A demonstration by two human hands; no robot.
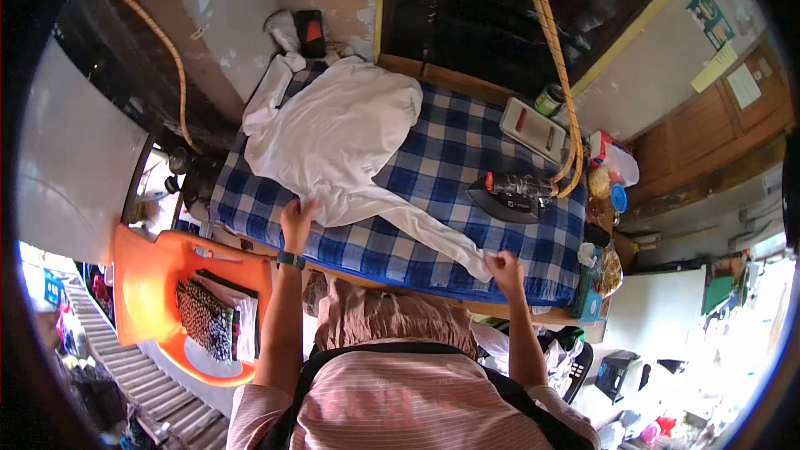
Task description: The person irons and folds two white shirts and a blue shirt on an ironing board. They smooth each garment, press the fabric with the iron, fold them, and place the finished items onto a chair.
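Note:
A white long-sleeved shirt (333,125) lies spread over a blue checked cloth (450,150) on the table. One of its sleeves stretches toward the lower right. My right hand (505,272) pinches the cuff end of that sleeve. At the near edge of the shirt, my left hand (297,222) has its fingers closed on the fabric by the shoulder. A dark iron (507,202) with a wrapped handle rests on the checked cloth, beyond my right hand and apart from the sleeve.
A yellow cord (557,50) hangs down to the iron. Behind the iron lies a white tray (533,129) beside a green can (549,100). Jars and packets crowd the table's right end. An orange chair (142,283) holding folded fabric stands at my left.

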